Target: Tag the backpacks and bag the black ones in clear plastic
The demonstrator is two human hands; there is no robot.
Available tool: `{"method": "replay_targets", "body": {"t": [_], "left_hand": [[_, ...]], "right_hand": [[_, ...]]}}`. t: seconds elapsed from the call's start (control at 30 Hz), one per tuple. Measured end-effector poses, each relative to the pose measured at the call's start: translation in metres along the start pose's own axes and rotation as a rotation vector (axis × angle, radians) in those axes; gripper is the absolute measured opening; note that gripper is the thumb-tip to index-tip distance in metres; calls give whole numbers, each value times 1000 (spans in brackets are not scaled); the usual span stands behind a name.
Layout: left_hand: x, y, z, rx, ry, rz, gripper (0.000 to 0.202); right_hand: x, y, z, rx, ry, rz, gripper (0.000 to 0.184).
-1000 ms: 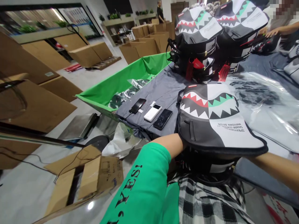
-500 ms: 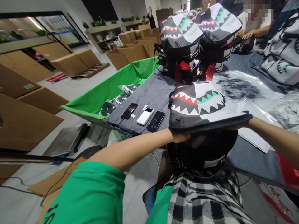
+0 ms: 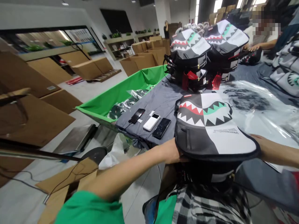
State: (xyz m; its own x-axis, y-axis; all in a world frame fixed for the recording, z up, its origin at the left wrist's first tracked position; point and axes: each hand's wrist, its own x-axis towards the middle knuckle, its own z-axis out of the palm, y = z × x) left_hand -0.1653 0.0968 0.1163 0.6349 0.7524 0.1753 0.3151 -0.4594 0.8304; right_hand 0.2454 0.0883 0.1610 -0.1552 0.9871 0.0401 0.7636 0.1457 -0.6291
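A backpack (image 3: 210,130) with a black, grey and white shark-mouth front stands at the near table edge, against my checkered apron. Its front panel tilts toward me over the dark body. My left hand (image 3: 174,151) holds the bag at its left side, the fingers tucked under the panel's edge and mostly hidden. On the opposite side my right hand (image 3: 256,141) holds the bag, its fingers hidden behind the panel. Beyond the bag, a clear plastic bag (image 3: 273,109) with black print lies on the table.
Two phones (image 3: 161,128) and a white power bank (image 3: 151,122) lie on the grey tablecloth (image 3: 161,96). Matching backpacks (image 3: 190,46) are stacked at the back. A green bin (image 3: 100,102) with wrapped items adjoins the table's left. Another person's hand (image 3: 254,47) shows at the far right.
The front panel has tipped down toward me, showing more of its lower half and some printing. Both hands have moved lower with it, and the view has shifted upward and left.
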Motion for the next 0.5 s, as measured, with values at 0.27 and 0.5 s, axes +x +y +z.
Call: {"method": "replay_targets", "body": {"t": [0.27, 0.5], "left_hand": [[-20, -53, -3, -318, 670, -326, 42], [27, -78, 59, -478, 879, -359, 33]], "right_hand": [[44, -70, 36, -134, -256, -362, 37], [101, -174, 166, -754, -225, -460, 9]]}}
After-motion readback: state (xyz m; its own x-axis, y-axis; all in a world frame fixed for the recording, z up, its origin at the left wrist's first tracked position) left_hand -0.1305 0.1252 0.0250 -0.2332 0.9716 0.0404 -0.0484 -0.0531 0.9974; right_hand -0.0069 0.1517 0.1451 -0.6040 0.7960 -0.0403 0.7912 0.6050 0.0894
